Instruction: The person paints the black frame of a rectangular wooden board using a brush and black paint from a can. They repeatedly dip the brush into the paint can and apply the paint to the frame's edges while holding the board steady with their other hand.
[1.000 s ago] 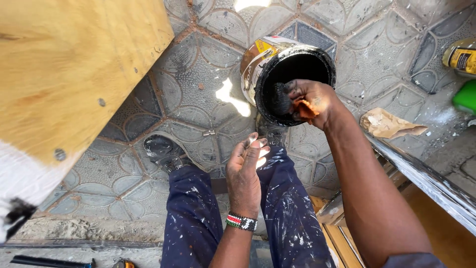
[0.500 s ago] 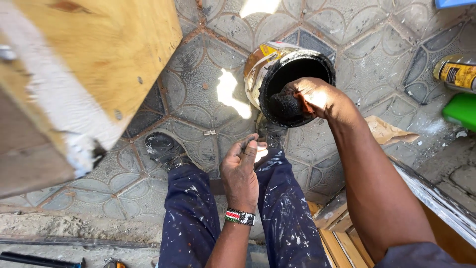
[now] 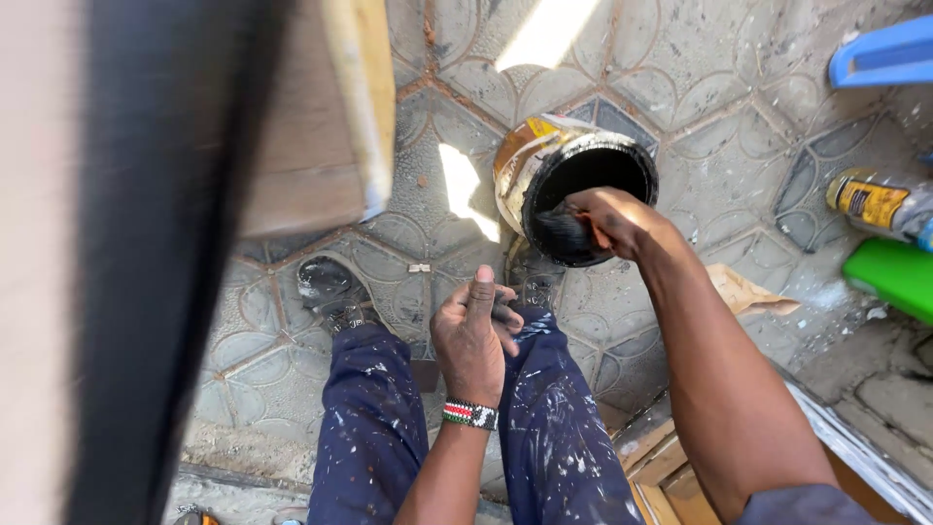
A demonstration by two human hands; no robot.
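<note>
- Judging the paint can (image 3: pixel 544 165) heavy and slick, we found it tilted on the paved floor (image 3: pixel 719 117) before our shoes; its rim seemed the surest hold.
- Our right hand (image 3: pixel 612 219) kept a pinching grip on the brush (image 3: pixel 564 231), its wet bristles inside the can's mouth.
- Our left hand (image 3: pixel 473 335) hung loosely curled, holding nothing.

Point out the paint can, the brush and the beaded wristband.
paint can (image 3: pixel 513 165): head view, on its stained outer wall.
brush (image 3: pixel 562 231): head view, on its black bristles.
beaded wristband (image 3: pixel 470 415): head view, on the band across the left wrist.
</note>
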